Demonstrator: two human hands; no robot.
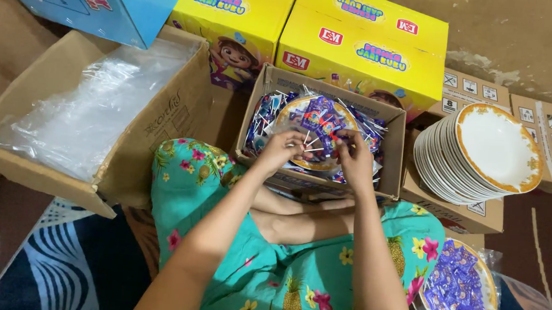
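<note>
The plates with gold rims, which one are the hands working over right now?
The plate inside the small open box, heaped with lollipops; the stack and the wrapped plate lie apart, right.

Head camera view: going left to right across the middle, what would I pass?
Cardboard box of clear plastic bags → left hand → right hand → stack of white plates with orange rims.

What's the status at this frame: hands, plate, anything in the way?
Left hand and right hand over the plate, fingers in the lollipops. Plate sits in the small box. Nothing blocking.
</note>
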